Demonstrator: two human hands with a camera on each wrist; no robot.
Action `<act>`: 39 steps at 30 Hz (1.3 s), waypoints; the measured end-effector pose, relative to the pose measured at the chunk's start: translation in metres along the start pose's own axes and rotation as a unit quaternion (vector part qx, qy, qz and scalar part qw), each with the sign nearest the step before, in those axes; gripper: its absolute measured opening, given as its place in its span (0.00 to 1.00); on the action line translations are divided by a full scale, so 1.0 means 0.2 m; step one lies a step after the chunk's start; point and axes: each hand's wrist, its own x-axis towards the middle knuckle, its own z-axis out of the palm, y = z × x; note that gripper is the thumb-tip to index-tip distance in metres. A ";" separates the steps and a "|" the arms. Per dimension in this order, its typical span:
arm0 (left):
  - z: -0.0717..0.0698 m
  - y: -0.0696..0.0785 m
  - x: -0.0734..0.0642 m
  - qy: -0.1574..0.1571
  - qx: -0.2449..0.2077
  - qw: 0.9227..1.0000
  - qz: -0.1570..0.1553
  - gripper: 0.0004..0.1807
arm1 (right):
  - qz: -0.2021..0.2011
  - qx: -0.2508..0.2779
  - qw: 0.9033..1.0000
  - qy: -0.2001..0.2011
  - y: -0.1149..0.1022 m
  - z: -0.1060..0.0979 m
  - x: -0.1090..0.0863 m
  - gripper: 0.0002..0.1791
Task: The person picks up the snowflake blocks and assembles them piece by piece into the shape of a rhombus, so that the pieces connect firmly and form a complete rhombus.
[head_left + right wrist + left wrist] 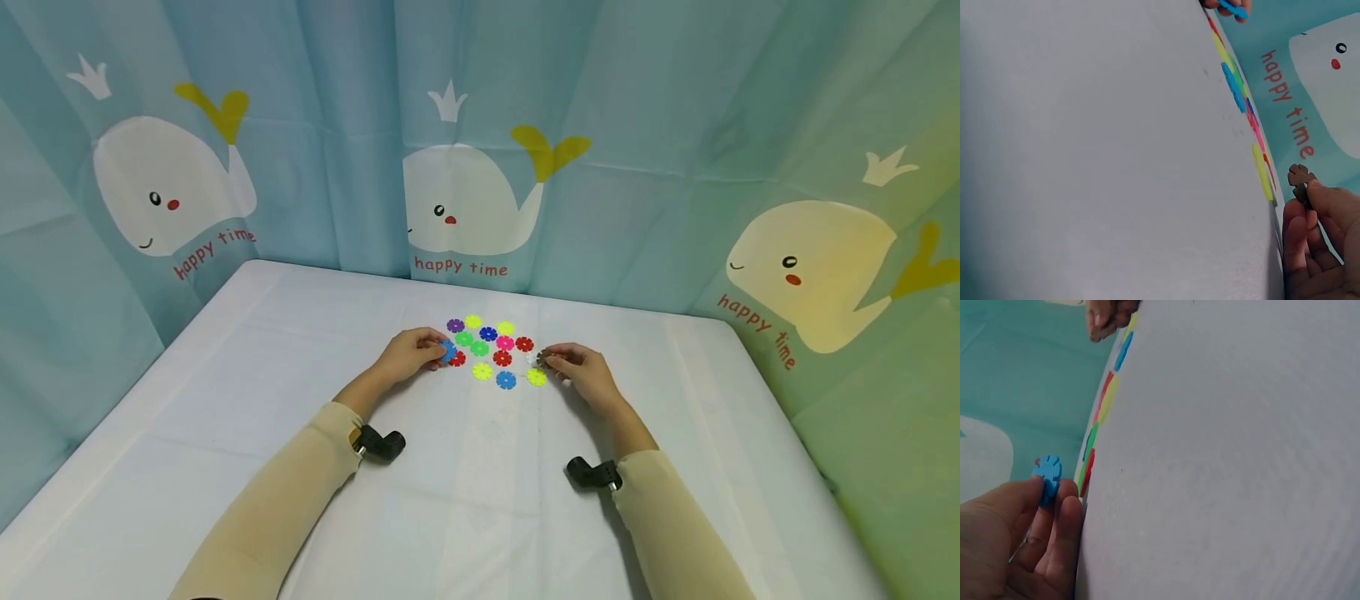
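Observation:
My left hand (408, 354) pinches a light blue notched disc (1049, 472) between thumb and fingers, held up at the left side of a group of flat plastic discs. On the opposite side, my right hand (587, 373) pinches a dark brown notched disc (1300, 180) by its edge. Below the left hand's piece lies a red disc (458, 359), partly covered by it. A yellow disc (536, 377) lies just under the right fingertips, and a whitish disc (531, 360) shows faintly beside the brown one.
Between the hands several discs lie flat, among them a purple disc (455, 326), a pink disc (505, 342) and a blue disc (506, 381). They rest on a white-covered table (480, 517). A whale-print curtain (645, 208) hangs along the table's far edge and sides.

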 end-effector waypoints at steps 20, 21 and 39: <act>0.12 0.03 -0.07 -0.015 -0.033 0.999 0.006 0.13 | -0.015 0.069 0.997 -0.019 -0.02 0.07 -0.09 0.19; 0.13 0.03 -0.07 -0.016 -0.032 0.999 0.007 0.13 | -0.014 0.068 0.997 -0.020 -0.02 0.07 -0.10 0.19; 0.20 0.05 -0.10 -0.030 -0.048 0.998 0.013 0.14 | -0.031 0.084 0.996 -0.014 -0.04 0.15 -0.15 0.16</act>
